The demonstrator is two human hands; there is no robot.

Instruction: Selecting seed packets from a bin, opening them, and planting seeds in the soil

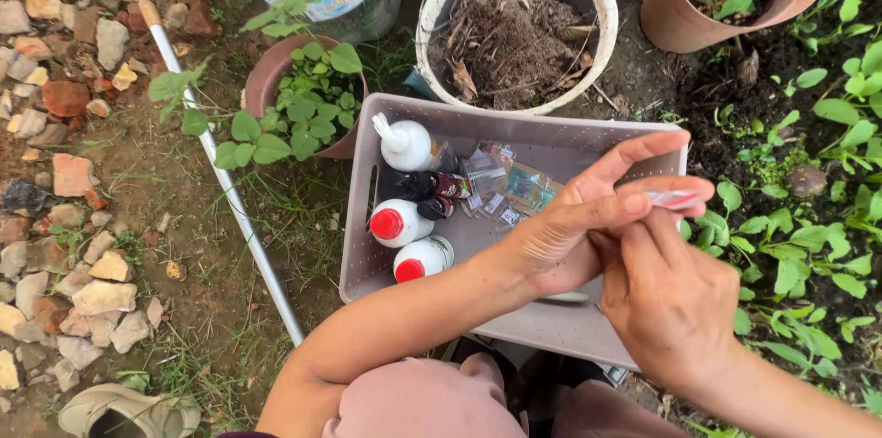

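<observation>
Hands, left hand [570, 236] and right hand [666, 305], pinching small packet [675, 198], above grey basket [588, 140]

The basket [367, 254] is pale grey with dotted perforations. 2 white bottles [397, 223] inside it have red caps. The packet [675, 198] is white and red. The bucket [602, 29] is white, the pots [671, 25] terracotta, the pole [230, 199] white.

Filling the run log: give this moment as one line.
left hand: pinching small packet | right hand: gripping the same small packet | below: grey basket with white bottles, sachets | nearby: soil bucket
</observation>
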